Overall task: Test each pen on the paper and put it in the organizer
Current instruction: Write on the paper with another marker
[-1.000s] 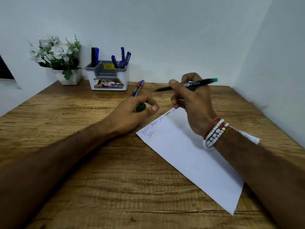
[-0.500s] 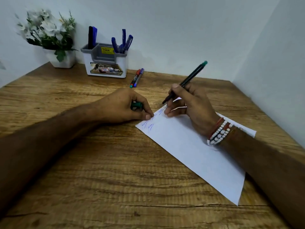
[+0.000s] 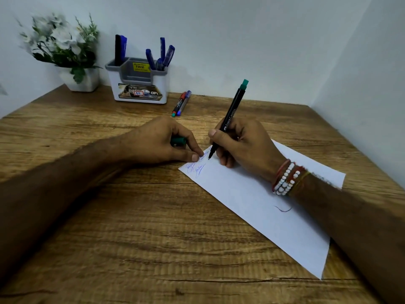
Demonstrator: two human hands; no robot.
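Note:
My right hand (image 3: 242, 142) grips a black pen with a green end (image 3: 232, 110), held steeply with its tip touching the white paper (image 3: 258, 198) near several blue scribbles. My left hand (image 3: 160, 142) is closed around the green pen cap (image 3: 178, 140), its fingertip pressing on the paper's far corner. The white and grey organizer (image 3: 140, 84) stands at the back against the wall with several blue pens and a black one upright in it. Two more pens (image 3: 182, 103) lie side by side on the table to the right of the organizer.
A white pot of white flowers (image 3: 72, 60) stands at the back left beside the organizer. The wooden table (image 3: 131, 227) sits in a corner, with walls behind and on the right. A short dark stroke (image 3: 283, 209) marks the paper near my right wrist.
My right hand brought the pen down from level above the table to the paper, tip now touching. My left hand, with the cap, settled onto the paper's corner.

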